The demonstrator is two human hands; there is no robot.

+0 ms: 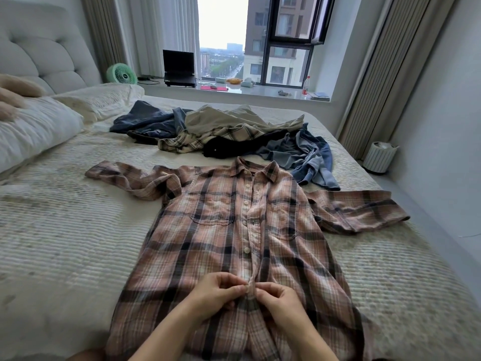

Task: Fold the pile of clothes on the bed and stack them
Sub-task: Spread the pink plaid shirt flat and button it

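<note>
A pink and black plaid shirt (pixel 221 230) lies face up on the bed (pixel 65 243), collar away from me and both sleeves spread out. My left hand (pixel 216 290) and my right hand (pixel 278 300) meet at the button placket low on the shirt front, each pinching the fabric edge there. Behind the shirt lies a pile of clothes (pixel 223 131): dark blue denim, a beige garment, a cream plaid shirt, a black piece and a lighter blue denim garment (pixel 309 162).
White pillows (pixel 33 128) and a padded headboard are at the left. The window sill behind holds a green fan (pixel 121 73), a laptop (pixel 179 69) and small items. A white bin (pixel 378 157) stands on the floor to the right of the bed.
</note>
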